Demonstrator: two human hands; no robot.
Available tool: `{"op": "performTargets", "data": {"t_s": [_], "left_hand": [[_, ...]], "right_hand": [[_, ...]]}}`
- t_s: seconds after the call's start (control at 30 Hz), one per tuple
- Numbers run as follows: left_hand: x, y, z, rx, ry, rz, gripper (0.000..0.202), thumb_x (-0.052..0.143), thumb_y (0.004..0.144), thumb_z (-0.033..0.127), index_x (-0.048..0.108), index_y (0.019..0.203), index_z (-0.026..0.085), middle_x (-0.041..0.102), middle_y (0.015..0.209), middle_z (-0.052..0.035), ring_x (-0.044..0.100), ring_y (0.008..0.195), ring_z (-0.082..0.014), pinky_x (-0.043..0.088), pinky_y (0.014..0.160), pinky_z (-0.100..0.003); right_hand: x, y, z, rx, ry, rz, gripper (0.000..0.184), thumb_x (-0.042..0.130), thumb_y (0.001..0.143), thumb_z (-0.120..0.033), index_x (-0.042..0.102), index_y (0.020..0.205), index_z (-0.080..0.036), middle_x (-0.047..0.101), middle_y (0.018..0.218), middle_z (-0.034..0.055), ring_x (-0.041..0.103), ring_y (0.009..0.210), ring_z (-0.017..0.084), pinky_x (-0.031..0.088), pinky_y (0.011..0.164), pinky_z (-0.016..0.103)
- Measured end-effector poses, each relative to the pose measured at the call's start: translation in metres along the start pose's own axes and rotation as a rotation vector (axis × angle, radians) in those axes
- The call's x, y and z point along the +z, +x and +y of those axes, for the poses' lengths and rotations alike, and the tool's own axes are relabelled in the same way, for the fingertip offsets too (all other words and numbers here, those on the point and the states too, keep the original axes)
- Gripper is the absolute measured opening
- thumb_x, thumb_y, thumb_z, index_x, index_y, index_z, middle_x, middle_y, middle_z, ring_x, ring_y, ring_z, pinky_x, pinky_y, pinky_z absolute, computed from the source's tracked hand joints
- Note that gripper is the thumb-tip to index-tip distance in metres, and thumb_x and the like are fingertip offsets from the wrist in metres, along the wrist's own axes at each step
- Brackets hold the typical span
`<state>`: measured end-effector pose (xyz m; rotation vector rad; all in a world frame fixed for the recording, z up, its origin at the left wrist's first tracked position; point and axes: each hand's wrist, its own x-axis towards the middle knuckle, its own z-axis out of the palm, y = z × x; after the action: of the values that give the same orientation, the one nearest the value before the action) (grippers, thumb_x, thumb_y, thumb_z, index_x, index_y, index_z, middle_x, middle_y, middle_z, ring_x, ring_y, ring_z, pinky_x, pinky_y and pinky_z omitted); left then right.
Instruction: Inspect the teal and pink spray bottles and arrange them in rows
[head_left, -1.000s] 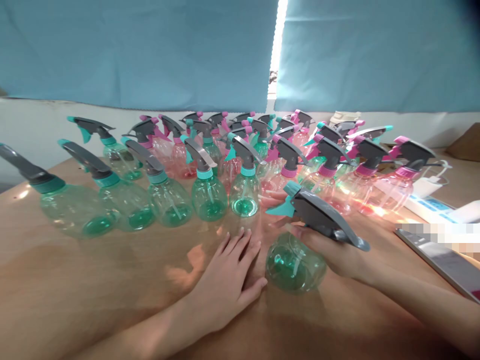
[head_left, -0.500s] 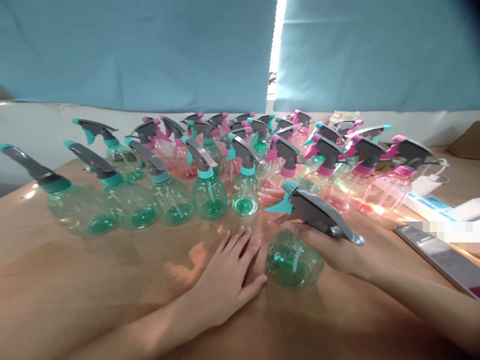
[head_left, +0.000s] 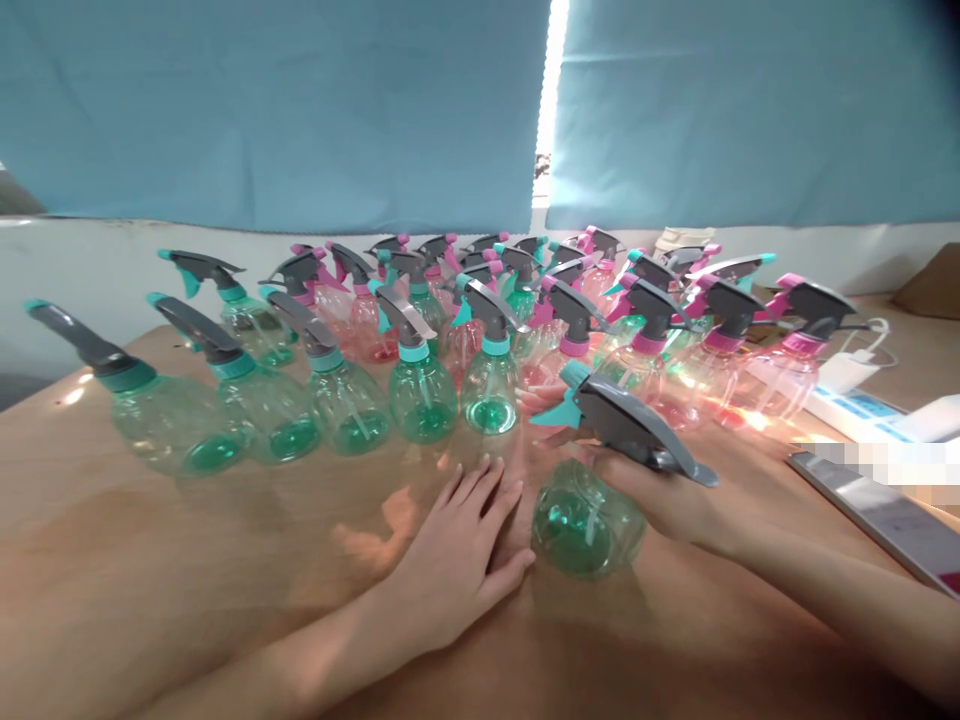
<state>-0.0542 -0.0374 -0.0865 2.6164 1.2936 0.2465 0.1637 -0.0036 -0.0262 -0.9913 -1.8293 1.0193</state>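
Observation:
My right hand is wrapped around the neck of a clear green spray bottle. The bottle has a grey head and a turquoise nozzle and trigger pointing left; some of my fingers show beyond it. My left hand lies palm down on the tabletop with its fingers stretched out, just left of that bottle and holding nothing. Beyond my fingertips stands the nearest green spray bottle of the front row, with another green spray bottle to its left.
Several green and pink spray bottles crowd the back of the wooden table, including a pink one at the right. A phone lies at the right, near a white power strip with a charger. Blue curtains hang behind.
The view has shifted slightly, so the bottles at the left appear a little further right. Both hands keep their places, and the right still holds the green spray bottle.

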Motion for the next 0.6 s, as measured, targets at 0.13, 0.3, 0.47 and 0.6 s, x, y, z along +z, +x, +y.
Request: {"op": "performTargets", "data": {"t_s": [0.13, 0.3, 0.47, 0.6], "left_hand": [[0.002, 0.0, -0.001, 0.004, 0.005, 0.014, 0.061, 0.047, 0.096, 0.049, 0.034, 0.147, 0.018, 0.031, 0.154, -0.0124, 0.025, 0.143, -0.0294, 0.023, 0.115, -0.052], [0.002, 0.0, -0.001, -0.002, 0.0, 0.01, 0.062, 0.049, 0.095, 0.048, 0.033, 0.147, 0.019, 0.031, 0.155, -0.0118, 0.026, 0.142, -0.0295, 0.025, 0.114, -0.052], [0.002, 0.001, -0.002, 0.001, 0.019, 0.01, 0.062, 0.048, 0.096, 0.049, 0.032, 0.148, 0.019, 0.031, 0.155, -0.0116, 0.026, 0.142, -0.0295, 0.023, 0.115, -0.052], [0.003, 0.002, -0.003, 0.003, 0.041, 0.0, 0.063, 0.048, 0.096, 0.049, 0.031, 0.148, 0.019, 0.03, 0.155, -0.0114, 0.026, 0.142, -0.0292, 0.024, 0.114, -0.051]], "right_hand": [[-0.002, 0.002, -0.004, -0.035, 0.044, -0.075, 0.032, 0.047, 0.073, -0.011, 0.065, 0.094, -0.027, 0.065, 0.074, -0.0025, 0.063, 0.069, 0.018, 0.052, 0.066, 0.03], [-0.005, 0.005, -0.012, -0.079, -0.014, -0.058, 0.017, 0.046, 0.07, -0.009, 0.045, 0.066, -0.025, 0.036, 0.052, -0.007, 0.038, 0.046, 0.011, 0.035, 0.044, 0.024], [-0.004, 0.005, -0.016, -0.09, -0.074, -0.035, 0.025, 0.046, 0.07, -0.012, 0.027, 0.059, -0.023, 0.027, 0.054, -0.0069, 0.025, 0.046, 0.009, 0.024, 0.04, 0.024], [-0.003, 0.003, -0.011, -0.059, -0.131, 0.034, 0.021, 0.048, 0.073, -0.019, 0.031, 0.062, -0.024, 0.03, 0.055, -0.0067, 0.03, 0.046, 0.01, 0.026, 0.04, 0.024]]}}
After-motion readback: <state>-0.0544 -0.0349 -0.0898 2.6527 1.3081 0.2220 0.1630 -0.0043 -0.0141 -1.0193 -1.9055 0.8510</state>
